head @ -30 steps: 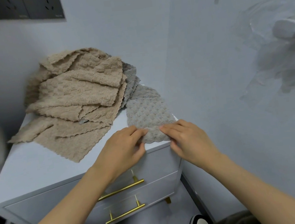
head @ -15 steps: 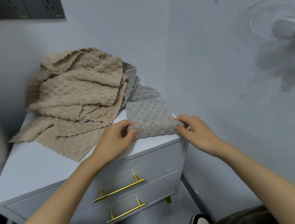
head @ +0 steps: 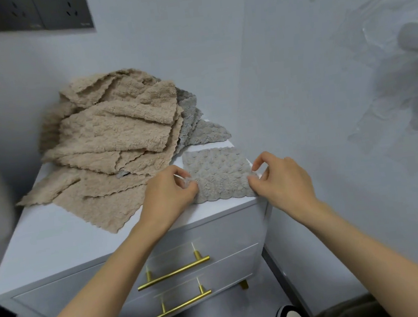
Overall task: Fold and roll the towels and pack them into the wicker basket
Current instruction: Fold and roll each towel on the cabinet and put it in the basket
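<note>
The folded grey towel (head: 217, 173), laid at the near right corner of the worktop (head: 55, 243), is pinched at its side edges by the left hand (head: 167, 192) and the right hand (head: 281, 178); it could be skewed by uneven rolling, or dropped over the edge by a slip.

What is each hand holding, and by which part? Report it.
The grey towel: the left hand pinches its left edge, the right hand its right edge.

pale grey walls (head: 293, 42), dark socket panel (head: 27, 14), white drawer cabinet (head: 55, 245), gold handles (head: 173, 273)
</note>
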Demonstrator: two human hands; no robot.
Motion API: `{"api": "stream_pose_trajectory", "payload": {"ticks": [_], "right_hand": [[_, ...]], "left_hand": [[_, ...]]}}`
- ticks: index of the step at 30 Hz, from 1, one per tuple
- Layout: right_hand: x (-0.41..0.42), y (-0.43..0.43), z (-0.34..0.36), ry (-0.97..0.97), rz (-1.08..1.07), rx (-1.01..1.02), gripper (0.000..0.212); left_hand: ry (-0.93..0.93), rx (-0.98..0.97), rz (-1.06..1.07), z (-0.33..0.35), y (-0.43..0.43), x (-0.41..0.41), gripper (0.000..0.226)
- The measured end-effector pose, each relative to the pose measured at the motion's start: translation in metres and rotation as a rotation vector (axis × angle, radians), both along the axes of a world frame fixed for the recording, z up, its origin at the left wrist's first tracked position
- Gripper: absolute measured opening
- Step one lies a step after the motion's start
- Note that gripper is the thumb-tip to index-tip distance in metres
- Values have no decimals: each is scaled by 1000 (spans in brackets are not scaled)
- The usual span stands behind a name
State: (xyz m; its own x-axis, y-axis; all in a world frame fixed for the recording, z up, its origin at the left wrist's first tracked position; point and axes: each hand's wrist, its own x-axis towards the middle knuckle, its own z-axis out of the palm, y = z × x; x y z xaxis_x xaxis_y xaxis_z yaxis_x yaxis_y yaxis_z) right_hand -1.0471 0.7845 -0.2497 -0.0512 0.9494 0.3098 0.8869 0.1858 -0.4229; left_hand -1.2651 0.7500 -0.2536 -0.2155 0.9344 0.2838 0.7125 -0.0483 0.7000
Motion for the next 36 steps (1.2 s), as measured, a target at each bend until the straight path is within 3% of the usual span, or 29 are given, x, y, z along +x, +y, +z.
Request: {"api": "stream_pose_trajectory", "payload": {"ticks": [6,10,16,20,25,31,34,36], "right_hand": [[-10,-2,-11,-215,267,510,28],[-15,-9,-22,-419,397,567,36],[-5,-13,-22,-322,438,382,43],[4,-8,-12,-274,428,165,45],[11,-1,-5,-209,445,35,52],[19,8,-4,283,422,-190,24],[17,6,1,437,367,-285,12],[16,8,2,496,324,-339,11]], "left_hand": [[162,253,-133,-12,0,2,16],[381,364,-282,-16,-2,5,20],[454,223,-335,-19,-7,-6,40],[398,199,-377,-17,-3,-13,41],[224,156,-387,-15,3,-17,40],[-21,-54,-290,-10,11,-23,28],[-115,-109,-273,-4,11,-24,10],[-165,-147,-228,-3,11,-24,27]]}}
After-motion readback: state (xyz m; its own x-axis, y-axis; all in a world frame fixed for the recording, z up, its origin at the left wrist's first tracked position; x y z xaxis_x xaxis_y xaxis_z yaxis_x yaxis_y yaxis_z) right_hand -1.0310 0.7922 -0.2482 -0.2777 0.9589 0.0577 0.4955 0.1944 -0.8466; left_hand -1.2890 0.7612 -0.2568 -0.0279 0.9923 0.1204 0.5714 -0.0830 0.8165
